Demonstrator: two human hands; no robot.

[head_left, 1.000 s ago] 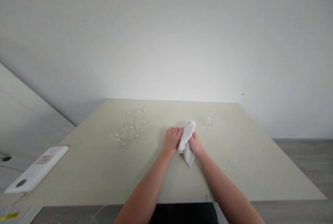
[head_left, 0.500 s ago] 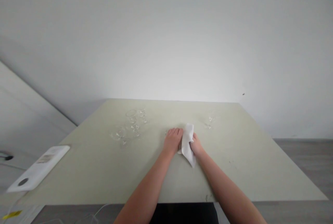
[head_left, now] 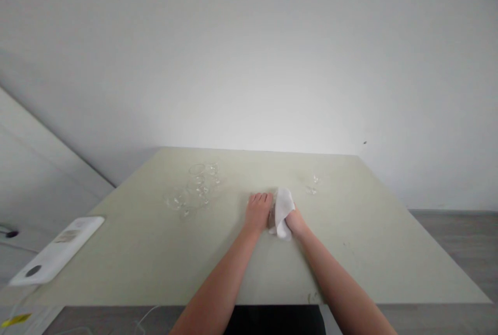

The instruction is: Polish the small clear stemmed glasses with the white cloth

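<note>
My left hand (head_left: 259,212) is closed around a clear glass (head_left: 272,215), most of it hidden behind the fingers and a cloth. The white cloth (head_left: 284,210) drapes over the glass's right side. My right hand (head_left: 294,220) grips this cloth from the right, its fingers mostly covered by the fabric. To the left of my hands, several clear stemmed glasses (head_left: 198,184) stand in a cluster. One more stemmed glass (head_left: 315,179) is on the right, beyond my right hand.
The pale table (head_left: 155,257) reaches back to a white wall (head_left: 257,65). A white power unit with a round dark spot (head_left: 58,249) lies at the left edge. A thin white cable (head_left: 146,317) hangs below the front edge.
The cloth has shifted and bunched at the glass, its lower tip drawn up. My right hand has turned slightly with it; my left hand keeps nearly the same place.
</note>
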